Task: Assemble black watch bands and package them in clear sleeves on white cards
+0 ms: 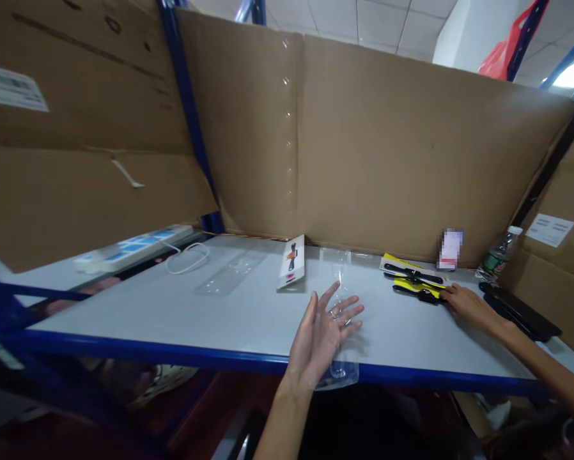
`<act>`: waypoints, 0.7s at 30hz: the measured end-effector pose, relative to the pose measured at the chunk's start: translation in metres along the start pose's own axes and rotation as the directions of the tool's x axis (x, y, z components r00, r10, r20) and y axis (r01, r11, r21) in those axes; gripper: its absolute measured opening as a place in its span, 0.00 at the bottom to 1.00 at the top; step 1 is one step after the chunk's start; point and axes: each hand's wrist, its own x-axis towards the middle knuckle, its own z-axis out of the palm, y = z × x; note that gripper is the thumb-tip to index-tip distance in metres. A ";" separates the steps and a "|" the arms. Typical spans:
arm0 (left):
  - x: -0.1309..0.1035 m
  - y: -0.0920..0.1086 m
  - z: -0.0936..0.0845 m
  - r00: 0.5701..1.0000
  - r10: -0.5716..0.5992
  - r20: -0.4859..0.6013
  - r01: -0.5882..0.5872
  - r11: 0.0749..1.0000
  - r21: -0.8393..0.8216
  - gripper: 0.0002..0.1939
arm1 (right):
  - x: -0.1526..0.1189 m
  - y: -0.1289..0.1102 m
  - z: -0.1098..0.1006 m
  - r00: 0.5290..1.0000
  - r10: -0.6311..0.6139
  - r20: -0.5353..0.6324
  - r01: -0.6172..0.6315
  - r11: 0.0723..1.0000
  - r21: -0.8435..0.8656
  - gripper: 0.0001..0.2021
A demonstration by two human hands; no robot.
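Plastic shines in the head view: a clear pack [343, 375] is behind the left hand [326, 335], with its near end poking past the blue edge [210, 353] of the surface [162, 313]. The left hand is wide open, palm up, and seems to hold nothing; whether it touches the pack is hard to tell. Over on the right, the right hand [468, 306] has its fingers bent at the ends of the black straps [414, 275] and a yellow card [404, 283]. I can't tell if it has a grip. The pack looks light, thin and slippery, and might get squashed, so its side edges seem best to hold. The straps look light and bendy; their thick middles look like a firmer place to grab.
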 end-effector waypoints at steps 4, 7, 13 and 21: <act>0.000 0.000 0.000 1.000 0.004 -0.015 -0.003 1.000 0.018 0.31 | 0.008 -0.004 -0.011 0.994 -0.077 0.075 0.083 0.993 -0.082 0.12; 0.000 0.000 0.000 1.000 0.008 -0.030 -0.007 1.000 0.028 0.30 | 0.008 -0.007 -0.017 0.995 -0.078 0.069 0.082 0.995 -0.056 0.14; 0.001 0.000 0.000 1.000 0.002 -0.020 -0.002 1.000 0.014 0.30 | -0.010 -0.015 -0.026 0.982 0.113 -0.149 -0.006 0.817 0.577 0.14; 0.002 -0.002 -0.001 1.000 -0.004 -0.012 0.004 1.000 -0.009 0.30 | -0.019 -0.058 -0.091 0.871 0.491 -0.012 0.015 -0.001 1.000 0.24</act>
